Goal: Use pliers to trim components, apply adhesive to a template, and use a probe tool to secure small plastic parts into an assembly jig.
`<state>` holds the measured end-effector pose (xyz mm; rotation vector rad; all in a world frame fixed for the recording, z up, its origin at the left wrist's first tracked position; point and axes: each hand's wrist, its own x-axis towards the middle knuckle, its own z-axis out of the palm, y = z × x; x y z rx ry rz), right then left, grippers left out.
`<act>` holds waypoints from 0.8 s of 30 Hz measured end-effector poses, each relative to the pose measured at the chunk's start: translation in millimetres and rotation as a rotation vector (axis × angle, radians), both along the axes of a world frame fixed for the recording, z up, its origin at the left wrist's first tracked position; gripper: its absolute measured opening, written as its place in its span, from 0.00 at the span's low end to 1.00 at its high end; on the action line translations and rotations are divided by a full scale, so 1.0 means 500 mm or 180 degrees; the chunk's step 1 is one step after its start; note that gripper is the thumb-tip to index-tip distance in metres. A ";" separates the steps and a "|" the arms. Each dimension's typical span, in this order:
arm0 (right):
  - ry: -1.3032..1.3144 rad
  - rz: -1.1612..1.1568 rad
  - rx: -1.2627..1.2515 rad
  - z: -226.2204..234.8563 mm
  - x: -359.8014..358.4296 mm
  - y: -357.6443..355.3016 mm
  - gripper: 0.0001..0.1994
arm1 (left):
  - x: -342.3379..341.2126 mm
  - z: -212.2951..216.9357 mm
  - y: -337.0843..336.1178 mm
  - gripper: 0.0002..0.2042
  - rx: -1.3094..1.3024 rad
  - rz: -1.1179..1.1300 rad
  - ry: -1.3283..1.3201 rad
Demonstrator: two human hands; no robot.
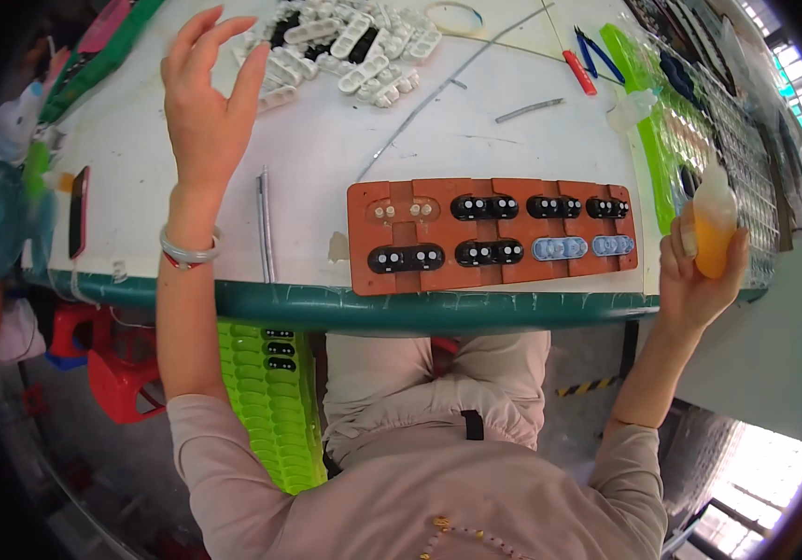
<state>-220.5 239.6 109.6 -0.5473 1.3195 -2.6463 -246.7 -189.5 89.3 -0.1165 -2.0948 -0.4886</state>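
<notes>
My left hand [210, 117] is raised over the table's left part, fingers apart and holding nothing. Just beyond it lies a heap of small white plastic parts [354, 37], with a few black ones among them. My right hand [704, 275], past the table's right front, is wrapped round a squeeze bottle [717, 224] of amber liquid, its pale nozzle pointing up. Between the hands, a reddish-brown holder [360, 238] lies near the front edge. Its slots carry several black oval pieces [405, 258], two light-blue ones [560, 248], and a slot with small pale pegs at the far left.
A phone [80, 213] and a grey strip [266, 224] lie at left. Blue-handled pliers [599, 56] and a red-handled tool [579, 73] sit at the far right, beside a green-rimmed tray [644, 121]. Below the table, a green tray [270, 411] stands beside my legs.
</notes>
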 end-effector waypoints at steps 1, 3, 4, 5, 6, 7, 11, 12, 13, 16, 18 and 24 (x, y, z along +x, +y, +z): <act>-0.0075 -0.0073 0.0074 -0.010 0.007 -0.012 0.20 | -0.017 -0.007 0.003 0.12 -0.0282 -0.0209 -0.0193; -0.0487 -0.0237 -0.0571 -0.035 0.019 -0.037 0.22 | -0.028 -0.032 0.005 0.13 -0.0215 -0.0466 -0.0438; -0.0572 -0.0395 -0.0571 -0.044 0.022 -0.040 0.25 | -0.033 -0.051 0.001 0.12 -0.0106 -0.0561 -0.0513; -0.0595 -0.0453 -0.0511 -0.047 0.026 -0.053 0.25 | -0.033 -0.067 -0.002 0.12 -0.0001 -0.0646 -0.0580; -0.0651 -0.0850 -0.0503 -0.048 0.032 -0.067 0.24 | -0.028 -0.064 0.006 0.13 0.0215 -0.0702 -0.0720; -0.0693 -0.1222 -0.0504 -0.052 0.036 -0.076 0.23 | -0.026 -0.064 0.008 0.13 0.0271 -0.0747 -0.0730; -0.0099 -0.1807 0.0022 -0.081 0.047 -0.130 0.25 | -0.025 -0.060 0.012 0.11 0.0253 -0.0800 -0.0853; -0.0084 -0.1989 0.0108 -0.087 0.052 -0.147 0.26 | -0.022 -0.063 0.010 0.11 0.0247 -0.0801 -0.0901; -0.0079 -0.1974 0.0118 -0.090 0.054 -0.154 0.26 | -0.022 -0.065 0.008 0.11 0.0260 -0.0788 -0.0898; 0.0006 -0.1215 0.1622 -0.085 0.065 -0.171 0.38 | -0.016 -0.070 0.004 0.10 0.0437 -0.0694 -0.1097; 0.0375 -0.1406 0.2087 -0.107 0.060 -0.156 0.38 | -0.019 -0.075 0.005 0.10 0.0523 -0.0686 -0.1177; 0.1042 -0.1698 0.2308 -0.100 0.045 -0.173 0.33 | -0.030 -0.077 -0.001 0.08 0.0669 -0.0589 -0.1443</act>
